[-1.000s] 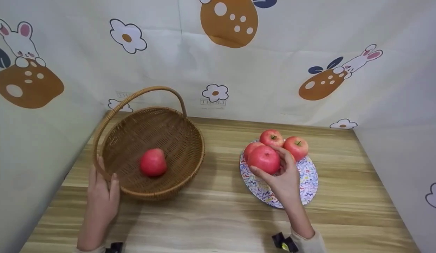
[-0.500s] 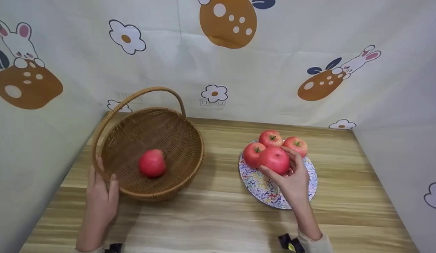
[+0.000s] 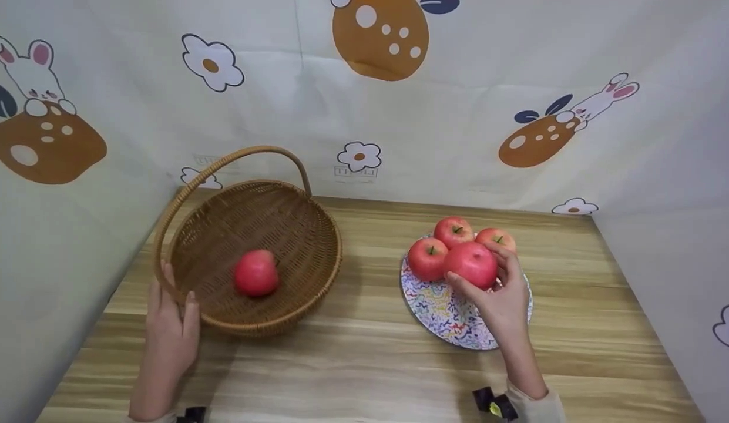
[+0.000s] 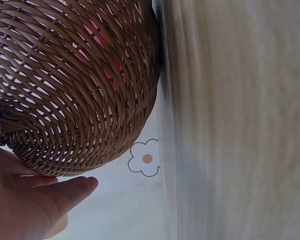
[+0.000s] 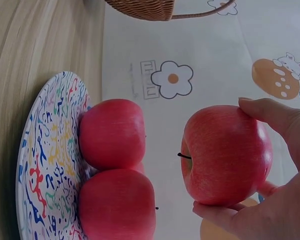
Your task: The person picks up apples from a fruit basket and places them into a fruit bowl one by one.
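Over the patterned plate (image 3: 440, 317), my right hand (image 3: 505, 299) holds a red apple (image 3: 473, 265) between thumb and fingers. The right wrist view shows this apple (image 5: 227, 155) raised off the plate, its stem pointing down at it. Three more apples sit on the plate: one at the left (image 3: 427, 259), one at the back (image 3: 453, 232), and one at the right (image 3: 494, 238), partly hidden. My left hand (image 3: 170, 329) grips the wicker basket (image 3: 252, 217) at its near left rim, by the foot of the handle. A single apple (image 3: 256, 273) lies inside.
Basket and plate stand apart on a wood-grain table (image 3: 364, 364), basket left, plate right. A pale printed curtain (image 3: 282, 106) encloses the table at the back and both sides. The basket's tall arched handle (image 3: 264, 148) rises above its rim.
My right hand has moved to the right over the plate with the apple, uncovering the left apple and partly covering the right one. The left hand and basket have stayed in place.
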A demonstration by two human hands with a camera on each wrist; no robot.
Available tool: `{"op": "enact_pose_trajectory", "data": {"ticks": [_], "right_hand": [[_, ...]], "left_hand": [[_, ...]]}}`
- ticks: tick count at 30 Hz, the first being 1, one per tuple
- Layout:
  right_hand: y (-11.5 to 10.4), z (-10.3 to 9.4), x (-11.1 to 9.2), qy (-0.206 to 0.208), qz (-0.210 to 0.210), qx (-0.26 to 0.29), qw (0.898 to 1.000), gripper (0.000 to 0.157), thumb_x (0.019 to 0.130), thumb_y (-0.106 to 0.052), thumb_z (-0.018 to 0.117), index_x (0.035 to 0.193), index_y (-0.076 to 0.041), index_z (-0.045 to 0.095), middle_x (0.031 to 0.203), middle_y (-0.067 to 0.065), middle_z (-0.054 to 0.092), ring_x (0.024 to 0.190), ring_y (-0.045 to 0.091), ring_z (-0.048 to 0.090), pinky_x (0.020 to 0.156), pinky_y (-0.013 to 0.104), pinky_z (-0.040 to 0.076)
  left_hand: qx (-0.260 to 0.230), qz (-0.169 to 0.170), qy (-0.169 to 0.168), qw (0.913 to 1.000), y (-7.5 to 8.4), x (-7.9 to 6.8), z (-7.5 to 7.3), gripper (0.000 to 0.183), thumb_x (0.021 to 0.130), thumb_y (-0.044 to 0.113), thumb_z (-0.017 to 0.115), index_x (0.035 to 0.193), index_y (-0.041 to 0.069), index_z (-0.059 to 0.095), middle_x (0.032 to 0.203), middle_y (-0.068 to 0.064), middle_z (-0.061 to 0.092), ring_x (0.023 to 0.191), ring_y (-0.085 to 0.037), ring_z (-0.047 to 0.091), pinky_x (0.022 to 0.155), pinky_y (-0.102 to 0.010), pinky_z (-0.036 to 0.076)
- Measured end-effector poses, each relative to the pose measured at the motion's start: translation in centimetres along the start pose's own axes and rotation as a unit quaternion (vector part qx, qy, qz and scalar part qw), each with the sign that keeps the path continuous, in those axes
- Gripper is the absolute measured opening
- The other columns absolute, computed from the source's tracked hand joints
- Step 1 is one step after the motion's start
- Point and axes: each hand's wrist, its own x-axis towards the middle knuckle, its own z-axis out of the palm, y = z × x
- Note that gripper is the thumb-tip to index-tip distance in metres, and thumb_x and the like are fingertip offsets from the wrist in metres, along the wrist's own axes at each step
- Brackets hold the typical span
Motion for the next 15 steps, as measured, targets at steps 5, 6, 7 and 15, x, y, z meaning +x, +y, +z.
{"op": "enact_pose_trajectory", "data": {"ticks": [5, 6, 7, 15], "right_hand": [[0.0, -0.3, 0.2, 0.006, 0.006, -0.001, 1.0, 0.076, 0.079, -0.002, 0.091, 0.145, -0.003, 0.052, 0.139, 0.013, 0.06, 0.116, 0.014, 0.06, 0.088, 0.015, 0.053], [0.0, -0.4, 0.3, 0.007, 0.007, -0.002, 1.0, 0.077, 0.079, -0.003, 0.091, 0.145, -0.003, 0.052, 0.138, 0.013, 0.06, 0.116, 0.015, 0.06, 0.088, 0.015, 0.053], [0.0, -0.5, 0.3, 0.008, 0.009, -0.002, 1.0, 0.077, 0.079, -0.003, 0.091, 0.145, -0.002, 0.051, 0.139, 0.013, 0.059, 0.117, 0.016, 0.06, 0.089, 0.015, 0.053], [0.3, -1.4, 0.6, 0.008, 0.022, -0.015, 1.0, 0.08, 0.082, -0.005, 0.089, 0.148, -0.001, 0.046, 0.146, 0.017, 0.054, 0.13, 0.029, 0.056, 0.089, 0.014, 0.05]], "left_hand": [[-0.001, 0.003, 0.002, 1.0, 0.0, 0.2, 0.1, 0.064, 0.107, 0.008, 0.047, 0.163, -0.01, 0.022, 0.168, -0.035, 0.02, 0.153, -0.056, 0.022, 0.124, -0.07, 0.021], [-0.002, 0.001, 0.0, 1.0, 0.0, 0.2, 0.1, 0.064, 0.107, 0.008, 0.047, 0.163, -0.01, 0.021, 0.168, -0.034, 0.02, 0.154, -0.055, 0.021, 0.124, -0.069, 0.021], [-0.001, -0.003, -0.002, 1.0, 0.0, 0.2, 0.1, 0.064, 0.107, 0.008, 0.047, 0.163, -0.009, 0.021, 0.169, -0.033, 0.019, 0.154, -0.055, 0.021, 0.124, -0.07, 0.021], [0.008, -0.027, -0.015, 0.9995, 0.1, 0.0, -0.1, 0.065, 0.109, 0.011, 0.046, 0.165, -0.006, 0.019, 0.171, -0.03, 0.017, 0.156, -0.052, 0.019, 0.124, -0.069, 0.02]]}}
